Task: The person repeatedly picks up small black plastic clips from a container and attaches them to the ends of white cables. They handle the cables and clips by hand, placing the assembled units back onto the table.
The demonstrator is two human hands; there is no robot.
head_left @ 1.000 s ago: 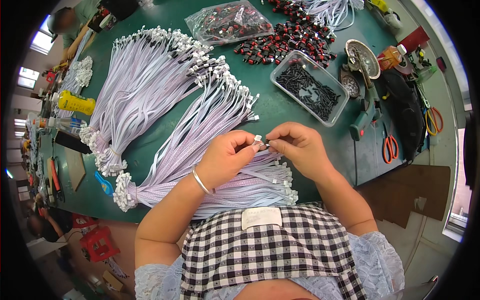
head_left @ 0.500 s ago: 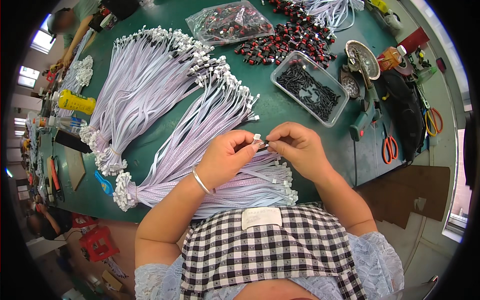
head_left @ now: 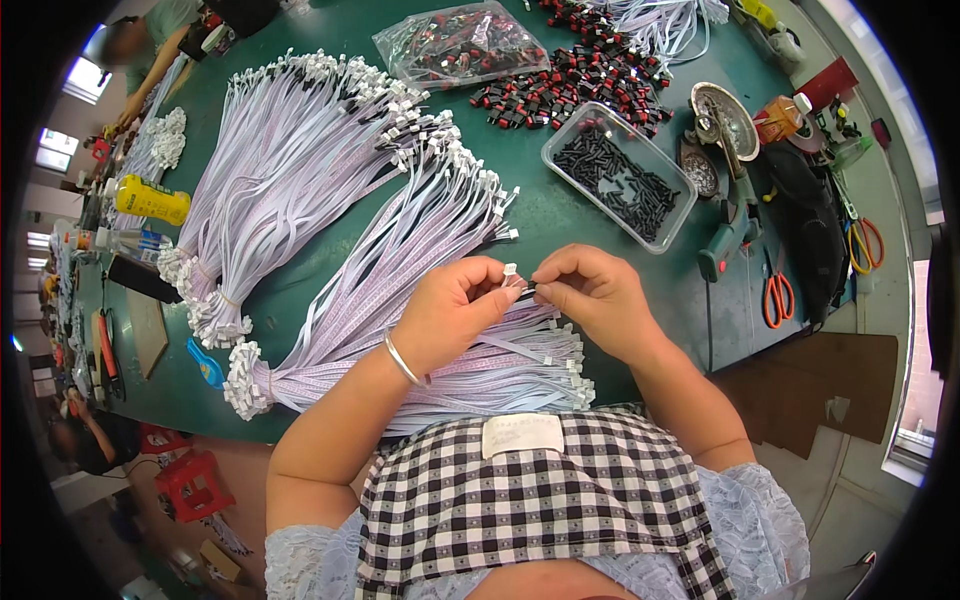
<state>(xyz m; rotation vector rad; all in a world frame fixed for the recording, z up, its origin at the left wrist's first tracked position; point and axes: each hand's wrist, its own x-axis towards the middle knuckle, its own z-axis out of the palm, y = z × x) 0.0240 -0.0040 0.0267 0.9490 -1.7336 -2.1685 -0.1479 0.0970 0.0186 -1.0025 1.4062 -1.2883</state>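
Note:
My left hand is closed in a pinch on a flat ribbon cable's end, its small white connector standing up between thumb and forefinger. Against it, my right hand pinches a small dark piece; most of it is hidden by the fingertips, and it looks like a short black tube. The fingertips of both hands nearly meet above a fanned bundle of pale ribbon cables. Beyond my right hand, a clear plastic box holds many short black tubes.
Another large cable bundle lies at the left. Red-and-black parts are heaped behind the box, beside a filled clear bag. To the right are a green soldering tool and orange-handled scissors. A co-worker's arm reaches in far left.
Both hands keep their pinch almost in place. The white connector has tilted slightly and shifted a little left and up; my fingers have moved only minutely.

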